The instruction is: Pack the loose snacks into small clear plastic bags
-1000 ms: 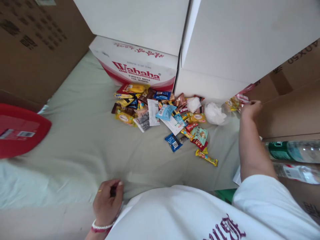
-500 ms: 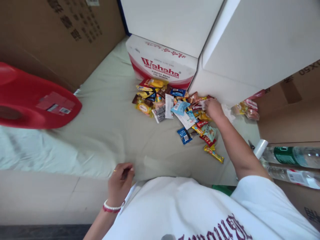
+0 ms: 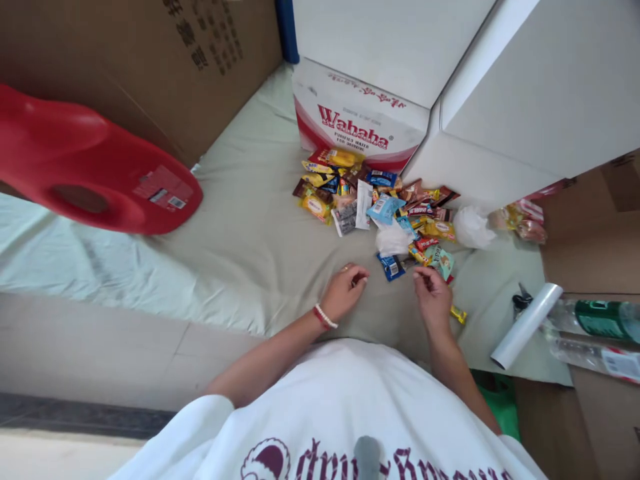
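My left hand (image 3: 344, 290), with a bead bracelet on the wrist, rests on the pale green sheet (image 3: 240, 247) with fingers curled into a pinch. My right hand (image 3: 433, 295) is a short way to its right, fingers also curled, just in front of the near edge of a pile of small snack packets (image 3: 380, 200). What either hand pinches is too small or too clear to make out. A blue packet (image 3: 391, 267) and a teal packet (image 3: 443, 261) lie closest to the hands. A crumpled white wrapper (image 3: 393, 240) sits in the pile.
A Wahaha carton (image 3: 360, 123) and large white boxes (image 3: 525, 100) stand behind the pile. A red plastic item (image 3: 90, 173) and a brown carton (image 3: 150, 60) are on the left. A white roll (image 3: 525, 325), water bottles (image 3: 600, 319) and a crumpled clear bag (image 3: 473, 227) lie on the right.
My right hand has drawn back from the far side of the pile to just in front of me. My left hand has moved forward and right toward it. The view has shifted left.
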A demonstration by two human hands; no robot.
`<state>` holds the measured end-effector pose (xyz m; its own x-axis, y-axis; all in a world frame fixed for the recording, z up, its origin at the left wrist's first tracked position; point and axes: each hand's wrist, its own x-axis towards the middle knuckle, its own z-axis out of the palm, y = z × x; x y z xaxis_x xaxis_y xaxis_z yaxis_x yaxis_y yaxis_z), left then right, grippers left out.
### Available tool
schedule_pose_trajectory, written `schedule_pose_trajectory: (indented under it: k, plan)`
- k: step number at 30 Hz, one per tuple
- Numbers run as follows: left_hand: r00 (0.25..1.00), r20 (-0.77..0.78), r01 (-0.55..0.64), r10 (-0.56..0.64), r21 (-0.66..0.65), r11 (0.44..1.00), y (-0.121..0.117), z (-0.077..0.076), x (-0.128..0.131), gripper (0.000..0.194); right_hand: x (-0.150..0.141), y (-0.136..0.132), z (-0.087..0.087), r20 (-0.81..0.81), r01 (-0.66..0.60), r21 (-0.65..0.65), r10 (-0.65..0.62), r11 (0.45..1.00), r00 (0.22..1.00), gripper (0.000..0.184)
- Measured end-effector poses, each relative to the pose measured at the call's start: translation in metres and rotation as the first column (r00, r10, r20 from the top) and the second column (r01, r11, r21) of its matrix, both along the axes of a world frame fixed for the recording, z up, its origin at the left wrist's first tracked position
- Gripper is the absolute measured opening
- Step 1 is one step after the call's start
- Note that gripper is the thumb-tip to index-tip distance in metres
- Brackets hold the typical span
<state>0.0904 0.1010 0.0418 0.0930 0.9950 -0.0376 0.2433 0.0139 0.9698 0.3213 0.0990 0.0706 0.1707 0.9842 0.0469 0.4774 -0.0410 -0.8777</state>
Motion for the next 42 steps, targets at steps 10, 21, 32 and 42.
schedule_pose_trajectory:
  k: [10,21,32,42]
  plan:
    - [0.999,0.016,0.037,-0.036,-0.065,0.997,-0.023,-0.006,-0.007,0.013,-0.030,0.100,-0.001,0.505,-0.288,-0.029,0.263,0.957,0.822,0.017]
    - [0.933,0.359,0.022,0.002,-0.062,0.998,-0.016,0.024,-0.012,0.038,-0.046,-0.007,0.012,-0.458,-0.350,-0.228,0.217,0.909,0.862,0.019]
    - [0.889,0.435,-0.111,0.144,-0.100,0.989,-0.008,0.019,0.005,0.032,-0.047,-0.009,-0.002,-0.390,-0.221,-0.174,0.139,0.960,0.910,0.024]
    - [0.895,0.423,-0.048,0.142,-0.226,0.973,-0.012,0.015,-0.003,0.028,-0.048,-0.007,0.001,-0.292,-0.289,-0.082,0.254,0.954,0.922,0.018]
